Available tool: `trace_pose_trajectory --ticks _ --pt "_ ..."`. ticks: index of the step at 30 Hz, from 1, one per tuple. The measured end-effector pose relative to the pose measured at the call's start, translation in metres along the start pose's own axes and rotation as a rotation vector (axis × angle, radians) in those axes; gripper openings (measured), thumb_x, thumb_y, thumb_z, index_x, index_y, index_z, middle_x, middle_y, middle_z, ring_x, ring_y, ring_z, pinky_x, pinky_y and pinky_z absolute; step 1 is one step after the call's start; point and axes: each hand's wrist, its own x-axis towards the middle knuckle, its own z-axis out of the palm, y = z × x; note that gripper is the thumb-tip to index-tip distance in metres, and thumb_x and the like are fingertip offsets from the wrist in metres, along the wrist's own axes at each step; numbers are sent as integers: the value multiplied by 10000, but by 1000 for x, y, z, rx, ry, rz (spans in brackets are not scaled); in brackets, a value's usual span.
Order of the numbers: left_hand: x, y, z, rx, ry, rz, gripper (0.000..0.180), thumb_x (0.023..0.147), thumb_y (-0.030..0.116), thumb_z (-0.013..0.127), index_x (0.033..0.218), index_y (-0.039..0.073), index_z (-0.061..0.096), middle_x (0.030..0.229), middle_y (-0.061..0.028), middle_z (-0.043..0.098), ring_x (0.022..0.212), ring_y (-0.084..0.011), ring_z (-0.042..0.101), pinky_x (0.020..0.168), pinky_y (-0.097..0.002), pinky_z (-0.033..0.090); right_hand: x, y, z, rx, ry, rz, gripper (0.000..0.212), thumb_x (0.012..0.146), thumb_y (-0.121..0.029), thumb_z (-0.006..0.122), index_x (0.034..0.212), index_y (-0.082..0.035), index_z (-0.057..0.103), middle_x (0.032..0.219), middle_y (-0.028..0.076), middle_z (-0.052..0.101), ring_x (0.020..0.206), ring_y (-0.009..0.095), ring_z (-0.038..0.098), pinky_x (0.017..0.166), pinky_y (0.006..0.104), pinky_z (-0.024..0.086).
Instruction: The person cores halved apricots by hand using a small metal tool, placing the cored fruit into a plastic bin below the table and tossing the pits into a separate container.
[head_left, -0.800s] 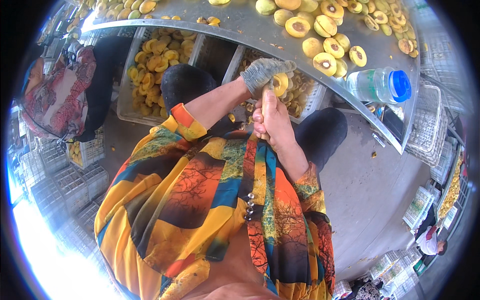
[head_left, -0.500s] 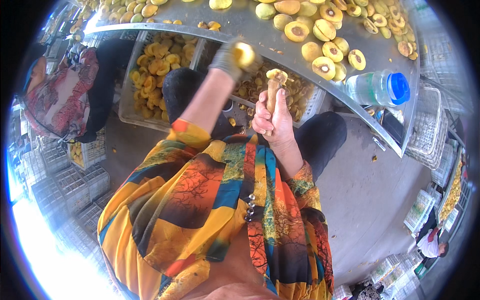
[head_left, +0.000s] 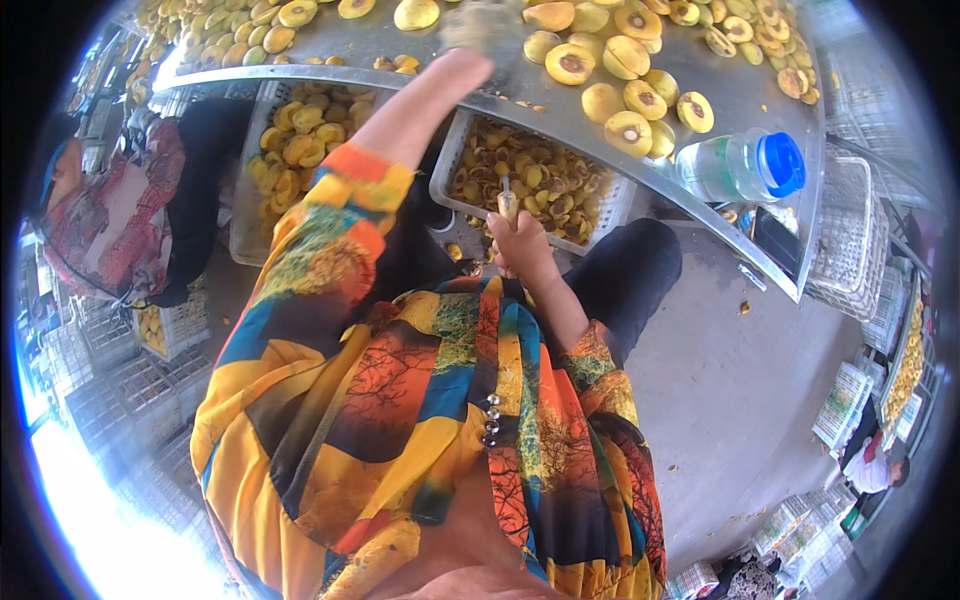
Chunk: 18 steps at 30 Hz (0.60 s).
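Note:
My left hand [head_left: 483, 28], in a greyish glove, reaches over the metal table [head_left: 470, 88] among halved yellow fruit that look like peaches. Motion smears its fingers, so what they hold or touch cannot be made out. My right hand [head_left: 522, 250], bare, is closed around the handle of a wooden-handled coring tool [head_left: 508, 208], whose thin metal tip points up. Beneath that tip sits a white crate [head_left: 440, 165] of fruit scraps and pits. Several fruit halves [head_left: 627, 132] with their brown centres showing lie to the right of my left hand.
A clear jar with a blue lid [head_left: 745, 167] lies by the table's right edge. Left of my legs is another crate [head_left: 245, 215] full of yellow fruit halves. A person [head_left: 120, 215] sits at the far left. Stacked white baskets [head_left: 850, 225] stand at the right.
My left hand has moved forward over the table, and the fruit half seen in it no longer shows. My right hand has lowered, and the tool's tip no longer carries a fruit bit.

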Motion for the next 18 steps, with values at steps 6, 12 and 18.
trace_pose_trajectory --ticks 6,12,18 --pt "20 31 95 126 78 220 329 818 333 503 1076 140 569 1032 -127 578 994 -262 530 817 -386 417 -16 2 -19 -23 132 -91 342 839 -302 556 780 19 452 532 102 543 392 162 535 351 291 409" --pt "-18 26 73 -4 41 357 259 834 313 502 1015 134 554 980 -109 583 906 -271 581 722 -369 491 -5 5 -32 81 378 -310 266 885 -248 507 910 12 458 640 87 575 436 126 551 347 241 407" --pt "-93 27 -9 -188 -107 261 237 799 222 595 993 88 571 928 -73 565 853 -223 589 686 -286 500 -10 -35 -38 243 475 -591 253 901 -250 479 974 -11 441 666 63 572 425 76 484 375 207 380"
